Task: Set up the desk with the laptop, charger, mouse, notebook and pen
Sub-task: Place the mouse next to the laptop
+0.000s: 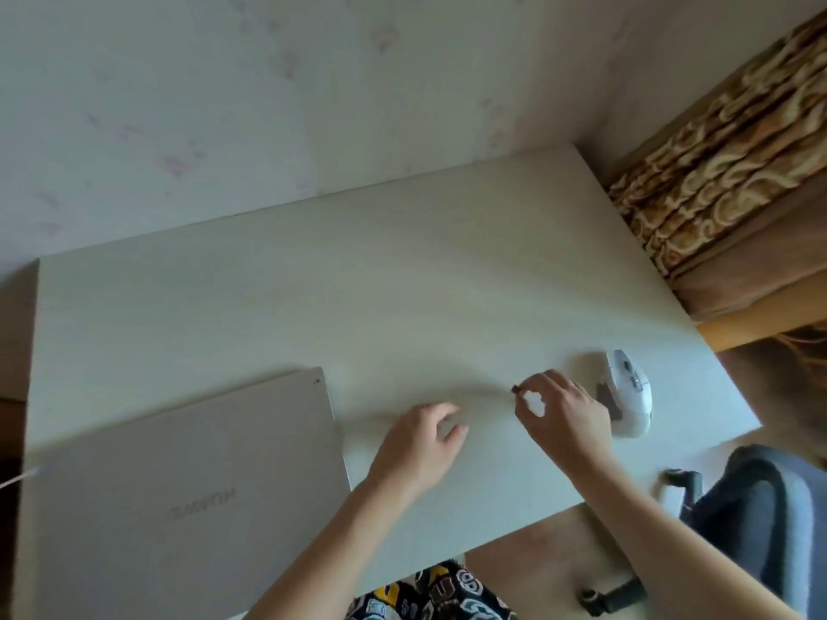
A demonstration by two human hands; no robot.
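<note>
Pinched between thumb and forefinger of the right hand (557,411) is a tiny dark piece (516,388), likely the mouse's USB receiver, though it is too small to be sure. Other fingers curl loosely; the pinch is closed tight on that piece alone. Left hand (423,440) hovers just beside it, fingers spread and relaxed, holding nothing, tips low over the counter (402,284).

Near edge, left side: laptop (179,485), lid shut, logo upside down to the wearer, overhanging or flush with the near-left corner. A thin pale cable (18,478) shows at its left margin; cannot tell if it is plugged in.

Near the right edge: white mouse (626,393), lying with its underside or battery bay seemingly exposed, a dark panel showing; blurred, not certain. It sits just beyond the right hand, not touched.

Far half of the counter: bare up to the wall. No notebook or pen in view. A grey chair (760,521) stands off the near-right corner.

Judgement: step in hand is seating the receiver in the laptop. To do it well, keep the pinch on the plastic end, metal tip forward, steady the laptop with the free hand, and find the side port before pushing; a dropped piece would be hard to spot.
</note>
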